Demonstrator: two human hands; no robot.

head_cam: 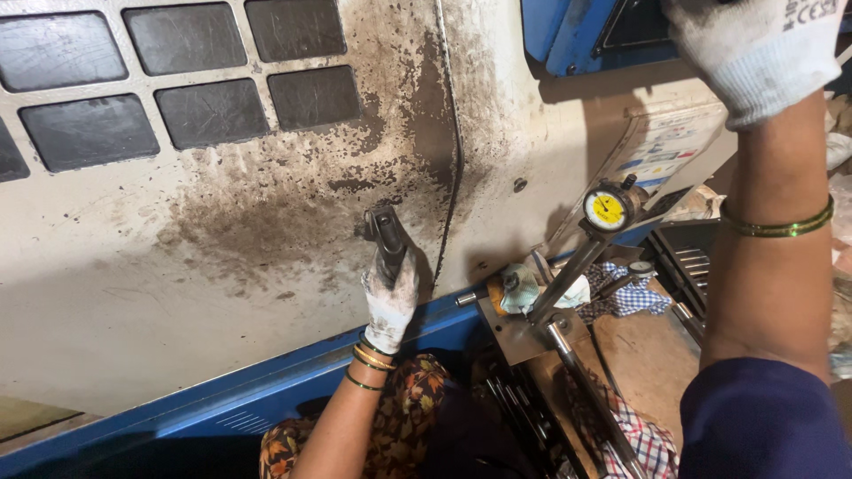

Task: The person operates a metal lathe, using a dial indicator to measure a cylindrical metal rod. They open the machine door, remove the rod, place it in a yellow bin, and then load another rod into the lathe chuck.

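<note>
Against the stained machine door (266,231), left hand (389,297) grips its handle (387,232).

The broad, stained cream metal machine panel (222,257) lies open to the left of the gloved left hand (389,297), whose fingers close round a dark metal handle (383,232), so a hand could pass freely there. To its right the way narrows: a yellow-faced dial gauge on a slanted steel stand (606,210), a checked cloth (632,297) and dark metal rods (515,404) crowd the brown worktop (648,355). The raised right hand (754,44) and its forearm block the upper right.
</note>
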